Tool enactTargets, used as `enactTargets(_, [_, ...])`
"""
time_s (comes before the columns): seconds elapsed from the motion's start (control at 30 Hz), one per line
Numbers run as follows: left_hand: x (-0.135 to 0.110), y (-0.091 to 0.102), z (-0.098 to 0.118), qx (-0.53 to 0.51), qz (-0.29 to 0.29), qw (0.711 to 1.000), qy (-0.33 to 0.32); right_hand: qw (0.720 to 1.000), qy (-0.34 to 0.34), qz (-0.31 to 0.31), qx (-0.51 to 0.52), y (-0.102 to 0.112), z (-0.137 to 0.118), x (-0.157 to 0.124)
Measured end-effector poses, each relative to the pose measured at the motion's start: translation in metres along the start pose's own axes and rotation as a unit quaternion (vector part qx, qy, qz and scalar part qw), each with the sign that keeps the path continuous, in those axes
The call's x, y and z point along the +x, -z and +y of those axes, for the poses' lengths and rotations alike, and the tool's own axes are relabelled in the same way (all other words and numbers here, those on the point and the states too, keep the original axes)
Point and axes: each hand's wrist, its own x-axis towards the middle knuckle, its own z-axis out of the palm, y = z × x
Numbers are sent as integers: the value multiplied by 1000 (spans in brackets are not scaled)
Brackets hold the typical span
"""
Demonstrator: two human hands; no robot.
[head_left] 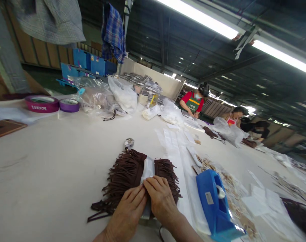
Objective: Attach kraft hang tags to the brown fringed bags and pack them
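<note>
Hands meet over the fringed brown piece [132, 171], which lies flat on the white table [67, 168], left of the blue tape dispenser [209, 201] and apart from it. The left hand [129, 211] and right hand [161, 198] bring their fingertips together on the white band [148, 168] across the piece's middle; whether they pinch it or only press, I cannot tell.

Uneven pressure could crease the band or skew it, and stray fringe could get trapped beneath. Pulling at the piece could drag the round metal fitting [129, 143] at its far end.

Toward the dispenser, room is tight: pale sheets [173, 144] fill the gap, and tangled tan cords [233, 188] lie just beyond it, so an elbow swung that way might snag. Away from the dispenser, room is wider, with the pink tape roll [41, 104] and phone [7, 128] well left. The table's near edge is not clearly visible.
</note>
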Motion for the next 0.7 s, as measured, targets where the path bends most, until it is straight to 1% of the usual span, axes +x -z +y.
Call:
enactTargets(0.07, [-2,-2,0,-18,17,1000,9,999,16,25,-39,-9,-3,-6])
enactTargets(0.13, [-6,-7,-1,-24,29,999,19,997,34,27,-62,-14,-3,-8])
enactTargets(0.23, [-13,-12,-3,-9,56,998,27,996,51,29,-73,-16,0,-10])
enactTargets(0.3, [-18,-12,-5,-8,59,998,32,994,61,47,-77,-17,3,-13])
enactTargets(0.37, [-21,-10,-10,-17,44,998,31,991,70,83,-77,-21,5,-18])
enactTargets(0.47, [-14,-10,-23,-30,16,999,32,977,83,176,-82,-38,11,-24])
enactTargets(0.5, [-6,-12,-29,-33,-4,999,43,970,89,210,-90,-47,14,-25])
enactTargets(0.53, [4,-15,-35,-38,-39,996,65,960,92,243,-100,-56,16,-25])
enactTargets(0.6, [31,-24,-48,-49,-126,984,116,941,103,296,-125,-73,22,-23])
enactTargets(0.67, [59,-36,-61,-53,-192,968,153,928,110,322,-152,-84,27,-19])
enactTargets(0.7, [72,-43,-67,-52,-208,964,160,928,105,316,-165,-85,28,-17])
